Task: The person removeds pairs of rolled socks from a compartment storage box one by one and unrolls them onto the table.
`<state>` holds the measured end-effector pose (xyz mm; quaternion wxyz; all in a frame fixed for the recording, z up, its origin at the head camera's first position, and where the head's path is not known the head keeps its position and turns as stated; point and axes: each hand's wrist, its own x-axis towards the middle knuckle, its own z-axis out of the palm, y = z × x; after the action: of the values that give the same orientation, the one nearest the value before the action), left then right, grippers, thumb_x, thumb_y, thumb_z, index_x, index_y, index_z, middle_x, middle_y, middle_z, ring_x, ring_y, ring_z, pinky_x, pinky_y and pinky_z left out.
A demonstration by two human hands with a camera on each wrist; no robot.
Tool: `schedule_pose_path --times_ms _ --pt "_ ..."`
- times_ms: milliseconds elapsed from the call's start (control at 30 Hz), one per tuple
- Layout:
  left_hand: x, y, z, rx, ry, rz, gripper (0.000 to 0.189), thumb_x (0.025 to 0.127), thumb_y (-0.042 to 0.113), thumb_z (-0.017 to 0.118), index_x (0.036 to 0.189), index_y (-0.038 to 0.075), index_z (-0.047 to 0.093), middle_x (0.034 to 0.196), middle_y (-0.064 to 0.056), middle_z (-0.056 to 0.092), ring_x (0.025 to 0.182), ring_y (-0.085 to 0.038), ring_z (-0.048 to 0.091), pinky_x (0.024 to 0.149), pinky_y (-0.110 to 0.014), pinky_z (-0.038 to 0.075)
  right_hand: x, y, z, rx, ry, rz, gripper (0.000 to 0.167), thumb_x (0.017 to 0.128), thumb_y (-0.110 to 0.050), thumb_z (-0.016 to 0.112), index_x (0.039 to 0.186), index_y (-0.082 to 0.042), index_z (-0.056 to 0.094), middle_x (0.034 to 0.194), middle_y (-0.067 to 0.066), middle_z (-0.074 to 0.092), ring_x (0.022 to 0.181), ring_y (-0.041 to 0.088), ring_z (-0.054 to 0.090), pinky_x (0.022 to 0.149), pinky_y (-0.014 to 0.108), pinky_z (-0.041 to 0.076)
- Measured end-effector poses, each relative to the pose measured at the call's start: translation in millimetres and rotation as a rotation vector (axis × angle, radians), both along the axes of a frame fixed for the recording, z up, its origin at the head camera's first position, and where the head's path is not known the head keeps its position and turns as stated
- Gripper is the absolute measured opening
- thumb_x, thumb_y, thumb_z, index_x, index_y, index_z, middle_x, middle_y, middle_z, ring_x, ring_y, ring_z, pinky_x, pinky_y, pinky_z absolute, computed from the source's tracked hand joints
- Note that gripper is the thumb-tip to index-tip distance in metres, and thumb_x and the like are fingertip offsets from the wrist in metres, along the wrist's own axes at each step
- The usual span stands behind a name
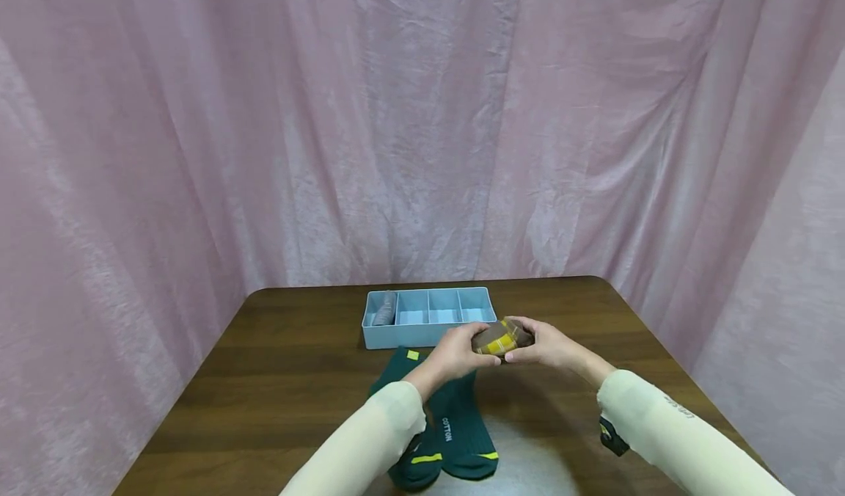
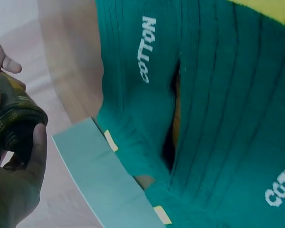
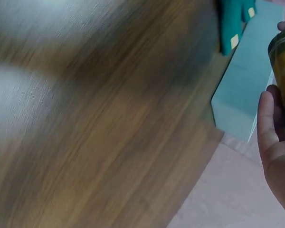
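Both hands hold a rolled-up pair of brown socks [image 1: 487, 340] with a yellow checked pattern, raised above the table just in front of the box. My left hand [image 1: 455, 353] grips its left side, and my right hand [image 1: 549, 348] grips the right side. In the left wrist view, fingers and thumb curl round the sock roll [image 2: 19, 107], whose knitted edge forms a dark opening. The right wrist view shows only part of the roll [image 3: 284, 64] at its edge. Below the left forearm, a pair of green socks [image 1: 462, 422] lies flat, partly covered by that arm.
A light blue box [image 1: 422, 334] with several compartments stands toward the table's back edge. Its leftmost compartment contains a grey rolled item [image 1: 386, 309]. The brown wooden table [image 1: 277, 378] has a pink curtain [image 1: 422, 129] behind it.
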<state>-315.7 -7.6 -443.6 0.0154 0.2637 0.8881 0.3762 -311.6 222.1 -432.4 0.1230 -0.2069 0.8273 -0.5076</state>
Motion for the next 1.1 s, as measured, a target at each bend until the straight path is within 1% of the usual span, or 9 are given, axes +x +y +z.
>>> schedule_pose_path --times_ms 100,200,333,433,533,600,767,933,1100 --pt "3.3 9.0 -2.8 -0.042 0.015 -0.023 0.056 0.082 0.033 0.083 0.129 0.011 0.062 0.107 0.003 0.067 0.083 -0.005 0.059 0.071 -0.024 0.051 4.4 9.6 1.7 0.112 0.048 0.035 0.094 0.085 -0.023 0.081 0.155 0.001 0.023 0.131 0.02 0.051 0.112 0.029 0.056 0.089 0.038 0.051" --pt "6.6 18.4 -5.2 -0.091 0.044 -0.037 0.053 0.081 0.033 0.084 0.126 0.012 0.064 0.102 0.005 0.067 0.08 -0.005 0.058 0.07 -0.023 0.05 9.8 17.9 1.3 0.163 0.031 0.044 0.1 0.082 -0.022 0.083 0.156 -0.001 0.02 0.133 0.02 0.049 0.112 0.03 0.053 0.091 0.041 0.049" --pt "13.1 30.5 -11.5 -0.14 0.066 -0.028 0.054 0.081 0.035 0.084 0.127 0.015 0.064 0.102 0.008 0.066 0.082 -0.005 0.057 0.072 -0.023 0.05 13.0 28.6 -5.2 0.224 0.089 0.037 0.084 0.081 -0.021 0.084 0.148 -0.001 0.039 0.122 0.012 0.057 0.103 0.026 0.056 0.086 0.038 0.05" --pt "19.1 37.6 -17.3 -0.135 0.046 -0.027 0.056 0.08 0.036 0.084 0.128 0.017 0.063 0.105 0.009 0.065 0.085 -0.004 0.057 0.074 -0.023 0.051 15.1 36.2 -12.5 0.227 0.136 0.017 0.064 0.081 -0.018 0.084 0.135 -0.003 0.054 0.112 0.008 0.063 0.098 0.023 0.058 0.08 0.032 0.051" --pt "23.3 39.7 -22.4 -0.115 0.032 -0.052 0.056 0.081 0.034 0.084 0.129 0.017 0.062 0.108 0.008 0.064 0.088 -0.004 0.057 0.076 -0.023 0.05 18.6 40.9 -19.4 0.199 0.146 0.002 0.054 0.08 -0.015 0.083 0.127 -0.003 0.059 0.109 0.007 0.064 0.095 0.022 0.059 0.076 0.029 0.052" --pt "25.0 37.3 -25.5 -0.107 0.024 -0.075 0.055 0.08 0.03 0.085 0.129 0.015 0.062 0.108 0.007 0.064 0.089 -0.005 0.056 0.077 -0.023 0.05 19.7 42.1 -24.9 0.18 0.15 0.019 0.051 0.08 -0.013 0.083 0.124 -0.003 0.059 0.108 0.008 0.063 0.094 0.021 0.059 0.076 0.029 0.052" --pt "28.9 29.9 -32.5 -0.12 0.008 -0.144 0.055 0.079 0.022 0.086 0.128 0.013 0.063 0.109 0.004 0.063 0.089 -0.005 0.055 0.078 -0.023 0.048 21.3 42.9 -36.7 0.158 0.151 0.078 0.049 0.08 -0.009 0.083 0.122 -0.003 0.059 0.108 0.006 0.063 0.092 0.017 0.059 0.077 0.028 0.051" --pt "31.7 30.5 -35.8 -0.149 0.009 -0.222 0.054 0.082 0.022 0.083 0.131 0.013 0.062 0.112 0.002 0.063 0.092 -0.005 0.056 0.08 -0.022 0.047 25.7 48.1 -44.2 0.178 0.17 0.063 0.05 0.076 -0.006 0.084 0.119 -0.005 0.059 0.105 0.005 0.063 0.091 0.017 0.058 0.076 0.028 0.05" --pt "32.5 32.8 -39.3 -0.213 0.009 -0.242 0.049 0.087 0.027 0.078 0.132 0.014 0.063 0.119 0.003 0.064 0.103 -0.006 0.057 0.086 -0.023 0.047 30.8 54.6 -52.3 0.205 0.146 0.053 0.058 0.079 -0.011 0.084 0.129 -0.004 0.056 0.111 0.006 0.062 0.094 0.018 0.058 0.077 0.028 0.049"
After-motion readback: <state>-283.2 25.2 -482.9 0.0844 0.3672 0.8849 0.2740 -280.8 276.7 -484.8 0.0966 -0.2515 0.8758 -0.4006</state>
